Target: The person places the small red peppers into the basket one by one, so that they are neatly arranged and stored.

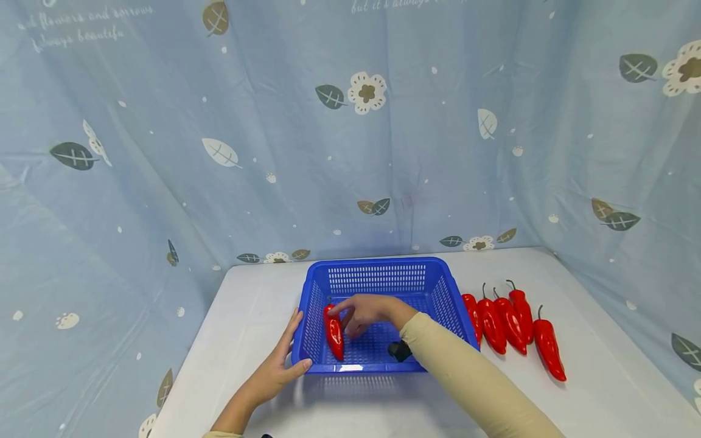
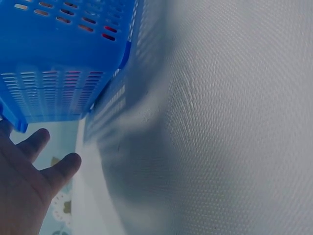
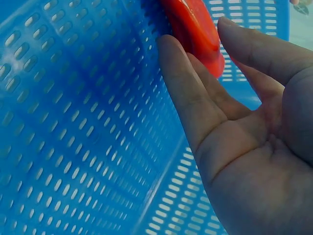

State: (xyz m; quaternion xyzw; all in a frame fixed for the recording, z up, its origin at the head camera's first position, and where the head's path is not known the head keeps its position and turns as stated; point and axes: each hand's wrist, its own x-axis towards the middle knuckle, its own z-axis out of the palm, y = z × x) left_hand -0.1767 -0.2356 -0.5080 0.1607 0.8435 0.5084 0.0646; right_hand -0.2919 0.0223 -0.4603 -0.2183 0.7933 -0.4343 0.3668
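A blue perforated basket [image 1: 383, 367] stands on the white table. My left hand [image 1: 272, 372] touches its left side with straight, spread fingers; the left wrist view shows this hand [image 2: 29, 183] beside the basket wall [image 2: 58, 49]. Inside the basket at the left lies a red pepper [image 1: 334, 337], stem towards the back. My right hand [image 1: 364, 313] reaches in from the right and holds the pepper lightly. In the right wrist view the red pepper [image 3: 198, 29] is between thumb and fingers of this hand [image 3: 244, 142]; part of it is hidden.
Several more red peppers [image 1: 491, 325] lie on the white table [image 1: 257, 298] right of the basket, one [image 1: 549, 350] a little apart. A light blue curtain [image 1: 296, 158] with leaves and flowers hangs behind and at the sides.
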